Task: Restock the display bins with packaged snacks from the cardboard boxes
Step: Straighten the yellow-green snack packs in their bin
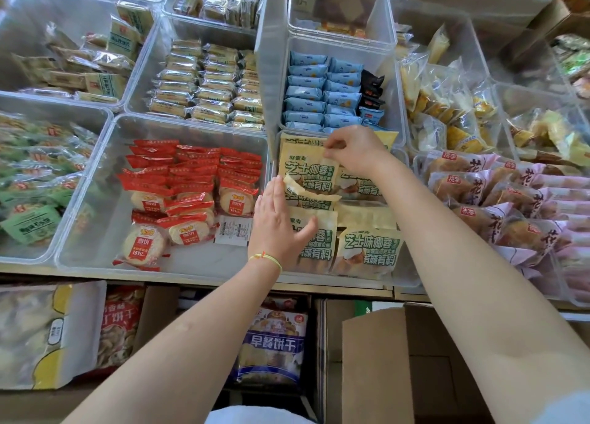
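A clear display bin at the shelf's front middle holds several cream-yellow bread packets with green lettering. My right hand reaches over the bin's far end and pinches the top edge of one upright packet. My left hand lies flat with straight fingers against the left side of the packets in the bin, thumb spread over a front packet. An open cardboard box stands on the floor below the shelf, at the right.
Left of this bin, a clear bin holds red rice-cracker packs. Behind is a bin of blue packets; right, pink-wrapped buns. Green packs fill the far-left bin. Bagged biscuits sit under the shelf edge.
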